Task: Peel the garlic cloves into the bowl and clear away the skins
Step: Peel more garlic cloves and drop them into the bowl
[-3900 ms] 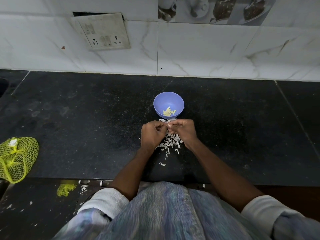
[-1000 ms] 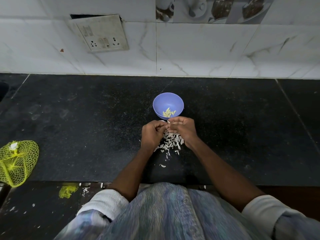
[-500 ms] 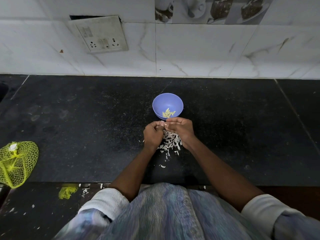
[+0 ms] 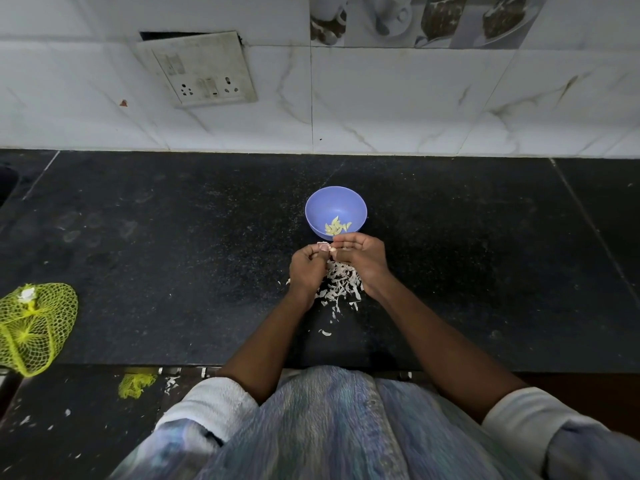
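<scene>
A small blue bowl (image 4: 335, 206) stands on the black counter (image 4: 173, 254) and holds several peeled yellowish garlic cloves (image 4: 336, 227). Just in front of the bowl my left hand (image 4: 306, 271) and my right hand (image 4: 363, 259) meet, fingers curled, pinching one small garlic clove (image 4: 327, 248) between their fingertips. A bit of pale skin shows at my left fingertips. Under and between my hands lies a heap of white garlic skins (image 4: 341, 284), with loose flakes trailing toward me.
A yellow net bag (image 4: 33, 325) lies at the counter's left front edge. A yellow scrap (image 4: 135, 384) and skin flakes lie on the lower ledge. A tiled wall with a socket plate (image 4: 201, 69) backs the counter.
Both hands have stayed in front of the bowl, fingers working on the clove. The left hand has edged slightly away from me. Bowl and skin heap are unchanged.
</scene>
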